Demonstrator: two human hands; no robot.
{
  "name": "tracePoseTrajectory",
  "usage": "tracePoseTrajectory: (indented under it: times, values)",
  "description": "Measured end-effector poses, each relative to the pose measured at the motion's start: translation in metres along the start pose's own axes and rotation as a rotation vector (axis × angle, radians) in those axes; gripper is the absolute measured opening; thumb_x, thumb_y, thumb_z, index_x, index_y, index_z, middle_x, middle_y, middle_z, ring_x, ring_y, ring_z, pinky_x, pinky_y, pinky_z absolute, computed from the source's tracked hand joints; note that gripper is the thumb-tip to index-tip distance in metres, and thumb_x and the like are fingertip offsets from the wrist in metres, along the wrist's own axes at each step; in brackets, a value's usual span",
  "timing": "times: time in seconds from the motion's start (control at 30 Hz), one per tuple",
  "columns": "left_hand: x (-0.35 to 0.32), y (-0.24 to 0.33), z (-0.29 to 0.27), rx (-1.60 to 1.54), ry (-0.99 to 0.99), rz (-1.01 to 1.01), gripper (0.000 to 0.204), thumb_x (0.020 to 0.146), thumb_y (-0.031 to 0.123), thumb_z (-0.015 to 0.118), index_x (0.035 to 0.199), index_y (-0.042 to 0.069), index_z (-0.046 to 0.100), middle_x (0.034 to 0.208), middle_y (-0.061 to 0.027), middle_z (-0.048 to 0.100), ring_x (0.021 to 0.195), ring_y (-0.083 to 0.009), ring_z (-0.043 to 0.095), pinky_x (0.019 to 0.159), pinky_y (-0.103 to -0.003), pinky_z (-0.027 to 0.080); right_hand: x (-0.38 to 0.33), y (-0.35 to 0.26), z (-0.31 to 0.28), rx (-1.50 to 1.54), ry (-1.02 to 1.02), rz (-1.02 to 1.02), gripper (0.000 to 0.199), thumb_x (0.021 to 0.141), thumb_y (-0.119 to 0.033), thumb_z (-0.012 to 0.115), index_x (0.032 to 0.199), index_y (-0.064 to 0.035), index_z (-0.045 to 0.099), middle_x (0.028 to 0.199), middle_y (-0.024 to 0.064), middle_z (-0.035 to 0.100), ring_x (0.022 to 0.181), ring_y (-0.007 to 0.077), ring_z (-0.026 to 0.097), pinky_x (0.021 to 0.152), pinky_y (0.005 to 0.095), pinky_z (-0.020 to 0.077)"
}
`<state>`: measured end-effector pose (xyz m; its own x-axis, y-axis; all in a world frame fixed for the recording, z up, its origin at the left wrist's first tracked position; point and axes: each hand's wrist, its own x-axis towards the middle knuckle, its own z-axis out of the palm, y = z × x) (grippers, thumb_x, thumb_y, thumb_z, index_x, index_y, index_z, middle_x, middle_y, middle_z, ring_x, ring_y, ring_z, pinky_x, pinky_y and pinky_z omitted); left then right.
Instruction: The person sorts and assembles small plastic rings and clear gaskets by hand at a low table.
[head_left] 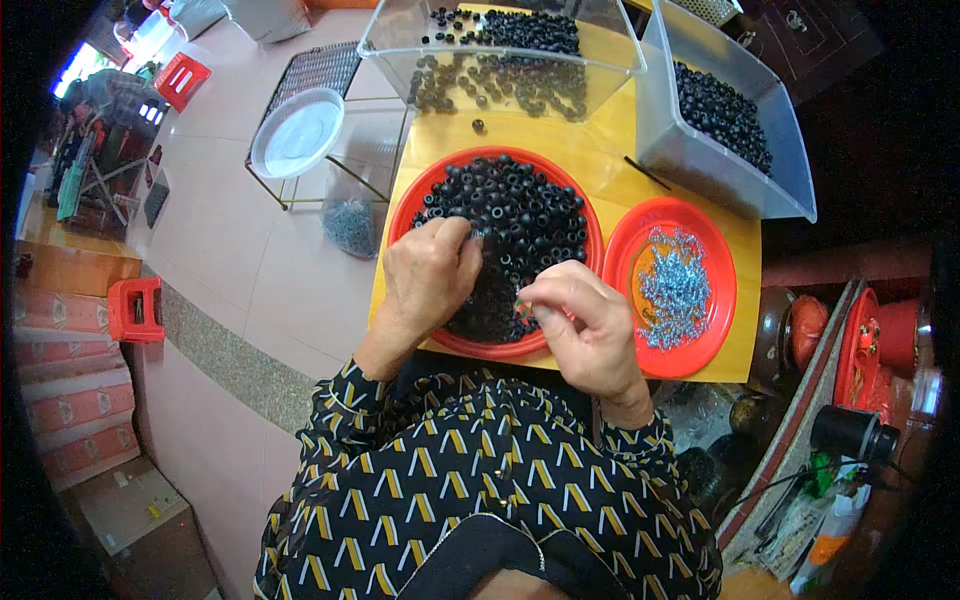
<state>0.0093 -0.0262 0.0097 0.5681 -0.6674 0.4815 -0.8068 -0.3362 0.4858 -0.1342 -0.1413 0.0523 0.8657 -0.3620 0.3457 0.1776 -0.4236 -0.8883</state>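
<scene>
A red round tray (397, 222) in front of me is heaped with small black ring-shaped caps (510, 200). Over the tray's left part is my left hand (428, 275), its fingers curled together; whatever is at their tips is too small to name. My right hand (588, 325) hovers at the tray's right front edge, thumb and forefinger pinched, with a tiny spot of green and orange at the tips. Just right of it, a red plate (715, 340) holds a pile of small shiny silvery-blue metal pieces (678, 290).
Two clear plastic bins with black caps, one (500, 65) behind the tray and one (720, 120) at the back right, stand on the yellow table (610, 150). A white lid (298, 133) lies on a wire rack at left. Red stools (136, 310) stand on the tiled floor.
</scene>
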Motion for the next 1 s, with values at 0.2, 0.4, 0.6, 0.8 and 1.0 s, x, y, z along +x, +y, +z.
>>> tracePoseTrajectory:
  times: [0.2,0.4,0.6,0.8,1.0]
  values:
    - [-0.008,0.003,-0.008,-0.385,-0.055,-0.289,0.007,0.075,0.007,0.061,0.078,0.001,0.06,0.064,-0.0099,0.058,0.056,-0.0167,0.057,0.053,-0.027,0.045,0.015,-0.084,0.002,0.117,-0.335,-0.746,0.018,0.064,-0.006,0.062,0.08,0.0001,0.057,0.074,0.0116,0.052,0.06,0.0221,0.052,0.054,0.0341,0.0447]
    - [-0.027,0.004,-0.027,-1.163,-0.167,-0.809,0.019,0.08,0.002,0.051,0.097,-0.003,0.057,0.077,-0.0028,0.057,0.059,-0.0056,0.045,0.051,-0.018,0.036,0.002,-0.126,0.027,0.34,0.103,-0.458,0.019,0.067,-0.015,0.065,0.052,-0.0073,0.056,0.048,0.0028,0.046,0.041,0.013,0.05,0.028,0.0252,0.0299]
    - [-0.055,0.007,-0.033,-1.811,-0.248,-0.886,0.036,0.079,-0.002,0.041,0.113,-0.008,0.047,0.105,-0.0176,0.056,0.082,-0.0165,0.054,0.068,-0.023,0.043,-0.017,-0.129,0.015,0.132,-0.024,-0.345,0.022,0.071,-0.019,0.057,0.052,-0.0082,0.057,0.053,-0.0014,0.054,0.042,0.0056,0.05,0.031,0.0149,0.0353]
    - [-0.078,0.003,-0.049,-1.757,-0.226,-0.786,0.025,0.087,0.003,0.043,0.11,-0.005,0.049,0.104,-0.0203,0.056,0.079,-0.0159,0.056,0.066,-0.024,0.045,0.003,-0.133,0.036,0.486,-0.065,-0.478,0.018,0.073,-0.013,0.063,0.059,-0.0022,0.057,0.055,0.0017,0.047,0.045,0.0161,0.047,0.039,0.0262,0.0387]
    - [-0.08,0.009,-0.035,-1.873,-0.259,-0.859,0.017,0.09,0.009,0.045,0.105,0.001,0.045,0.093,-0.0182,0.059,0.067,-0.0159,0.058,0.051,-0.021,0.043,-0.008,-0.111,0.018,0.372,-0.034,-0.671,0.007,0.07,-0.004,0.065,0.066,-0.0029,0.06,0.06,0.0034,0.049,0.055,0.0143,0.049,0.057,0.0338,0.0475]
